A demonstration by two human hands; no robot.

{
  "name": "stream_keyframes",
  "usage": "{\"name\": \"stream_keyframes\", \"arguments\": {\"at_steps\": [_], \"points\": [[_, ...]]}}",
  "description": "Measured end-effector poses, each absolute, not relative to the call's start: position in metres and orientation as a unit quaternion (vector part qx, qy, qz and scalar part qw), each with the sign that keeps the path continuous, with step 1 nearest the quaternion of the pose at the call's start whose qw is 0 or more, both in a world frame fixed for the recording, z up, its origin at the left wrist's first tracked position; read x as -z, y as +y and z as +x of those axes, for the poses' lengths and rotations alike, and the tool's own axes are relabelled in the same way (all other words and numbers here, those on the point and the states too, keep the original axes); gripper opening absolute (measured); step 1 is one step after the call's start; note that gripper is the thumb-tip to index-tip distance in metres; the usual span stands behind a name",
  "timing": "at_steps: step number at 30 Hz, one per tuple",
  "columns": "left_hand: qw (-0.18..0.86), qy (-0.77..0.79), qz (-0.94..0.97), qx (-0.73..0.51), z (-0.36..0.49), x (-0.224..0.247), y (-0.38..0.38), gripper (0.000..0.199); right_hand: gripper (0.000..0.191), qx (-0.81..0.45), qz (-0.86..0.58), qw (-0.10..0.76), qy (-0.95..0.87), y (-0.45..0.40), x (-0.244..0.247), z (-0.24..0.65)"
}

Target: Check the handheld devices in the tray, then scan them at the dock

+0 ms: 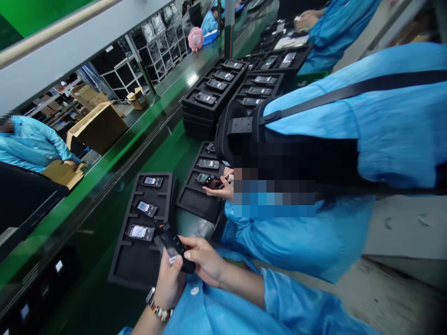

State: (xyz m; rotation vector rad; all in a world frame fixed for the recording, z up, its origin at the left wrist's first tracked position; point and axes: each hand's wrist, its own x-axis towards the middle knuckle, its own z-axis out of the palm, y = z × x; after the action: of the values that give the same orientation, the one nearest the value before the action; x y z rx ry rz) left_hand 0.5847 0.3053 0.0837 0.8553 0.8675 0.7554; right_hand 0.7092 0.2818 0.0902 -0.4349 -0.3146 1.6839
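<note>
Running diagonally across everything here is the broad, glossy green work surface point(153, 153). On it, just left of the person's hands, a black rectangular foam tray point(136, 267) is lying with its long side slanting up and away. Beyond that, to the right, a second black foam tray point(199, 202) is sitting in front of a blue-sleeved co-worker, whose hand point(225, 190) is holding a device of its own.

Now to the person: the right hand point(206, 263) is coming at the work from the right, its thumb and fingers pressing on the side of a slim black plastic handheld device point(177, 246). The left hand point(170, 274) (the one wearing a watch and beads) is gripping it from the opposite side, so both grips are narrow and full.

And here's the key relation: the device is sitting between the hands, its long axis tilting from upper left to lower right, its top end pointing towards the first tray. The left hand is being the nearer one to that tray, where three white-screened handheld devices point(141, 232) are lying more nearly crosswise.

Smallest of all, an orange spot point(160, 226) is showing at the device's top end.
</note>
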Motion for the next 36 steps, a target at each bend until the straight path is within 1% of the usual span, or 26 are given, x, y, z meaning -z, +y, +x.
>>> {"name": "stream_keyframes", "arguments": {"at_steps": [3,5,7,9,11,13,16,19,23,27,32,36], "points": [[0.751,0.419,0.364,-0.357,0.590,-0.089,0.304,0.063,0.048,-0.707,-0.221,0.645,-0.187,0.282,-0.085,0.710],[0.739,0.449,0.346,-0.365,0.593,-0.093,0.303,0.068,0.041,-0.622,-0.300,0.675,-0.260,0.281,-0.082,0.713],[0.721,0.474,0.341,-0.373,0.595,-0.097,0.303,0.069,0.027,-0.505,-0.395,0.688,-0.340,0.279,-0.081,0.717],[0.704,0.491,0.347,-0.378,0.595,-0.099,0.302,0.068,0.015,-0.431,-0.448,0.673,-0.401,0.277,-0.082,0.720],[0.688,0.499,0.360,-0.386,0.592,-0.099,0.300,0.065,0.011,-0.416,-0.460,0.643,-0.449,0.276,-0.084,0.722],[0.671,0.501,0.379,-0.394,0.586,-0.097,0.299,0.060,0.010,-0.418,-0.466,0.613,-0.481,0.276,-0.086,0.723],[0.651,0.507,0.413,-0.384,0.574,-0.090,0.297,0.050,0.002,-0.439,-0.463,0.567,-0.521,0.278,-0.085,0.722],[0.644,0.505,0.452,-0.355,0.559,-0.080,0.295,0.044,0.014,-0.505,-0.431,0.535,-0.522,0.280,-0.075,0.717],[0.610,0.523,0.482,-0.350,0.542,-0.068,0.290,0.044,0.022,-0.598,-0.396,0.531,-0.451,0.283,-0.056,0.702],[0.563,0.577,0.460,-0.371,0.528,-0.061,0.288,0.049,0.020,-0.671,-0.390,0.513,-0.365,0.288,-0.042,0.680],[0.523,0.619,0.443,-0.383,0.511,-0.060,0.286,0.049,0.020,-0.697,-0.426,0.464,-0.343,0.297,-0.032,0.656],[0.478,0.644,0.491,-0.340,0.501,-0.068,0.287,0.046,0.028,-0.727,-0.412,0.457,-0.305,0.304,-0.026,0.644]]}}
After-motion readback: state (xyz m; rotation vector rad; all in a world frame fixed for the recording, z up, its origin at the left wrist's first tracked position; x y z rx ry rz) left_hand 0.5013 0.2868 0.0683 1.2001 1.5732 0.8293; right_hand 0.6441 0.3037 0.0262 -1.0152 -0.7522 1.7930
